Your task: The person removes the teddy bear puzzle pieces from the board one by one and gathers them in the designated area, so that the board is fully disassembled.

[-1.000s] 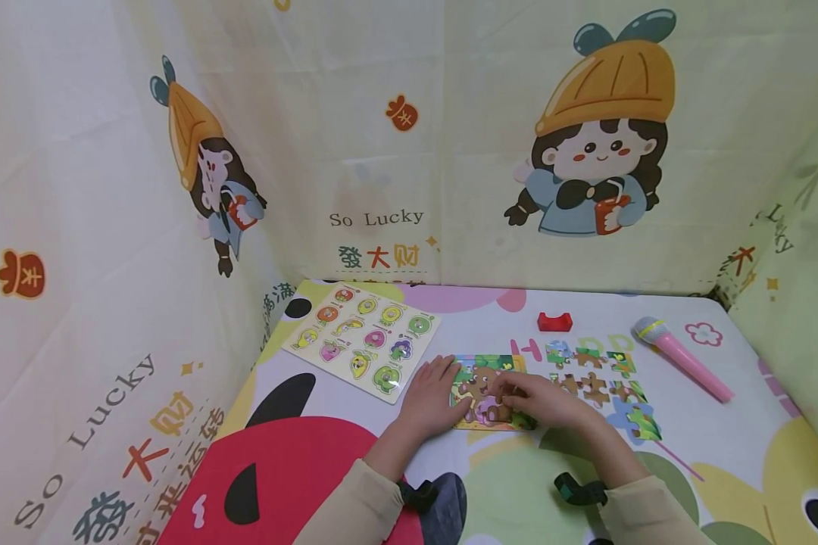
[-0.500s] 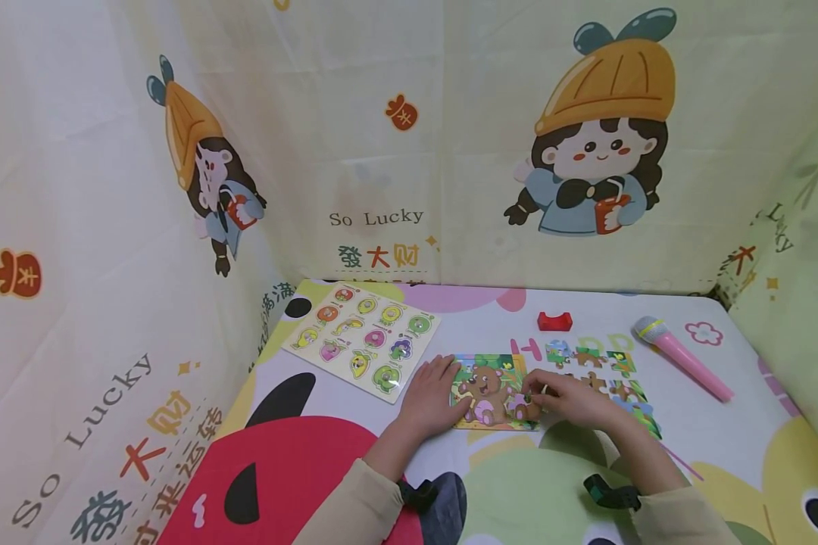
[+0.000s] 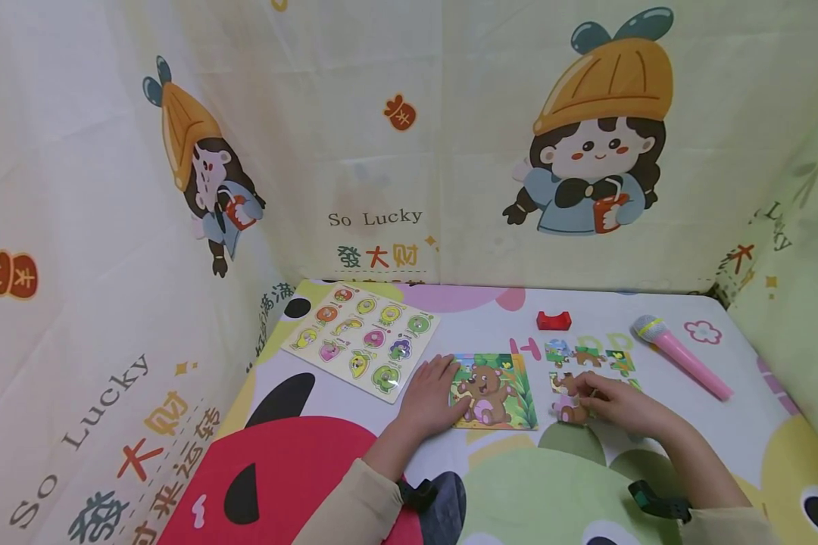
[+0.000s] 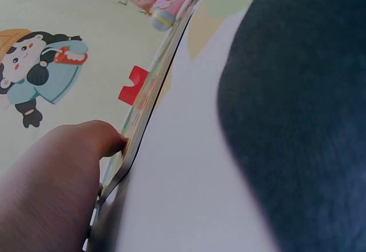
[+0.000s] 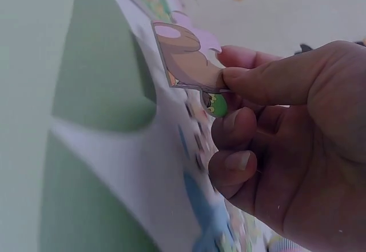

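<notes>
My left hand (image 3: 432,397) rests on the left side of a square bear picture board (image 3: 494,390), its thumb on the near part in the left wrist view. To the right of the board, my right hand (image 3: 620,405) pinches a jigsaw piece (image 5: 189,58) between thumb and fingers. This piece is brown with pink patches and has a tab. It is tilted up, apart from the board. Several loose jigsaw pieces (image 3: 589,356) lie on the table right of the board, some hidden behind the right hand.
At the left lies a fruit and vegetable board (image 3: 361,337). A red notched block (image 3: 554,321) sits behind the jigsaw pieces, and a pink toy microphone (image 3: 685,359) lies at the right. Printed cloth walls (image 3: 477,151) enclose the table at the back and sides.
My right hand has moved rightward off the bear board, carrying the jigsaw piece towards the loose ones. More of the board's bear picture shows now. The left hand has stayed put.
</notes>
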The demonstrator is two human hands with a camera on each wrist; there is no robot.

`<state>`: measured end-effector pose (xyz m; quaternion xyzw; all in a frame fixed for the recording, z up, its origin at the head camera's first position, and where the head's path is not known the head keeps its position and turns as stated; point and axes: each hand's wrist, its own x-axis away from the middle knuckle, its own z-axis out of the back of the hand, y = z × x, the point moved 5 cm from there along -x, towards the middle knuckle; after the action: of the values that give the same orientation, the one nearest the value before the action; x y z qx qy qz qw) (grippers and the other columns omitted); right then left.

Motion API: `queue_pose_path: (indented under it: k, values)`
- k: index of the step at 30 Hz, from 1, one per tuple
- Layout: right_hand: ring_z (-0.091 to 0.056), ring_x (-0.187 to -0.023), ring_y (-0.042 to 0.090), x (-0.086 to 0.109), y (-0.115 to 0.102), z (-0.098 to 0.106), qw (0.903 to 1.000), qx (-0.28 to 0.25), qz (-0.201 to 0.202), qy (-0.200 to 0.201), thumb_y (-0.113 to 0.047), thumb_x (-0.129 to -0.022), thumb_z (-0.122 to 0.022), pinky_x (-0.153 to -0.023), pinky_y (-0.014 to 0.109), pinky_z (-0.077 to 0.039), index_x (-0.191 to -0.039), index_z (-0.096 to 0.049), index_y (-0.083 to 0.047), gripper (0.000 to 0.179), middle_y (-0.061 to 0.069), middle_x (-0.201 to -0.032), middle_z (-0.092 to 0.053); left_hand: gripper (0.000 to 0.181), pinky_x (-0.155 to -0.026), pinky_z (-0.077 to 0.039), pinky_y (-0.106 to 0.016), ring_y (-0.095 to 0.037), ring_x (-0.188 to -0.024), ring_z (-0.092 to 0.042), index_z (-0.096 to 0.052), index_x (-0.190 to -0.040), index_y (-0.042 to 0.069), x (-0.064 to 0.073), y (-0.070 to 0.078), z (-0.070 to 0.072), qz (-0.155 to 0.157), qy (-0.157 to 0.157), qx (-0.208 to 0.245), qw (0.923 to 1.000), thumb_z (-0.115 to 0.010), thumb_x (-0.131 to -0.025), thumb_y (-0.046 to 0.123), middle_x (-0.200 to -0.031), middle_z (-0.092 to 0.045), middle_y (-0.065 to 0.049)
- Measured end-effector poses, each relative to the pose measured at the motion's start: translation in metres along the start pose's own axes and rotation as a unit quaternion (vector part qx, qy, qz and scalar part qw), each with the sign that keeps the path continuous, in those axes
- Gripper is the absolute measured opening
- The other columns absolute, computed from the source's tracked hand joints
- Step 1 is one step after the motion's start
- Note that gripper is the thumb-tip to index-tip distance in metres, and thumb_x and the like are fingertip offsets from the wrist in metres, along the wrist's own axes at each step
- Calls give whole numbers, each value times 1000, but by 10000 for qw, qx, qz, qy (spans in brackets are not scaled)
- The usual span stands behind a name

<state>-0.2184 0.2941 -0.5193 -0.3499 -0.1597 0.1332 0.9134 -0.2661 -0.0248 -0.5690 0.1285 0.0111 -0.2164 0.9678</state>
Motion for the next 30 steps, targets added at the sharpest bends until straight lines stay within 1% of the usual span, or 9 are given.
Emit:
queue_pose_path:
  k: [3, 5, 7, 11, 14, 19, 24, 30]
  values:
    - [-51, -82, 10, 6, 8, 4, 10000, -60, -37, 1, -23, -99, -59, -66, 24, -42, -113, -58, -16, 16, 4, -95, -53, 73, -125, -20, -40, -20, -151, -25, -41, -151, 20, 0, 0, 0, -1, 13, -15, 10000, -45, -92, 63, -160, -33, 3]
    - [-51, -86, 12, 10, 13, 6, 9999, -19, -149, -3, -26, -99, -59, -68, 25, -42, -114, -58, -17, 18, 3, -96, -54, 72, -125, -20, -40, -20, -151, -26, -42, -150, 19, 0, 0, 0, -27, 47, -33, 10000, -45, -92, 62, -160, -34, 2]
    - [-51, -91, 16, 13, 17, 8, 9995, -5, -304, -8, -28, -99, -60, -71, 27, -42, -114, -59, -17, 19, 3, -98, -55, 72, -125, -21, -40, -21, -151, -27, -43, -150, 18, 0, 0, 1, -59, 83, -53, 9999, -46, -92, 62, -159, -34, 2]
    - [-52, -96, 21, 18, 24, 12, 9986, 210, -492, -15, -25, -99, -59, -76, 30, -45, -116, -60, -19, 18, 3, -102, -58, 71, -124, -21, -40, -22, -150, -28, -44, -149, 18, 0, 0, 1, -84, 113, -60, 9999, -47, -93, 60, -159, -35, 1]
    - [-52, -97, 22, 22, 26, 14, 9987, 293, -412, -89, -22, -99, -57, -76, 31, -46, -119, -60, -16, 20, 3, -104, -59, 71, -124, -21, -40, -22, -150, -28, -43, -149, 18, 1, 1, 1, -71, 95, -25, 9999, -47, -93, 60, -159, -35, 1]
    - [-51, -95, 20, 27, 29, 16, 9989, 328, -293, -163, -25, -99, -59, -74, 29, -46, -118, -59, -14, 22, 3, -105, -59, 70, -124, -22, -40, -22, -150, -28, -44, -149, 18, 1, 1, 2, -65, 104, 1, 9999, -48, -93, 60, -159, -35, 1]
    - [-50, -89, 14, 28, 31, 17, 9987, 416, -288, -93, -25, -98, -60, -70, 26, -42, -111, -59, -15, 16, 2, -98, -56, 71, -125, -20, -40, -21, -151, -27, -43, -149, 18, 1, 1, 1, -23, 30, -31, 10000, -47, -93, 61, -159, -34, 1]
    - [-50, -88, 16, 25, 36, 17, 9979, 540, -350, -15, -25, -98, -61, -69, 26, -41, -110, -60, -16, 15, 1, -95, -56, 71, -125, -19, -39, -20, -151, -26, -42, -150, 19, 1, 1, 0, 0, 41, -79, 10000, -46, -93, 61, -160, -33, 2]
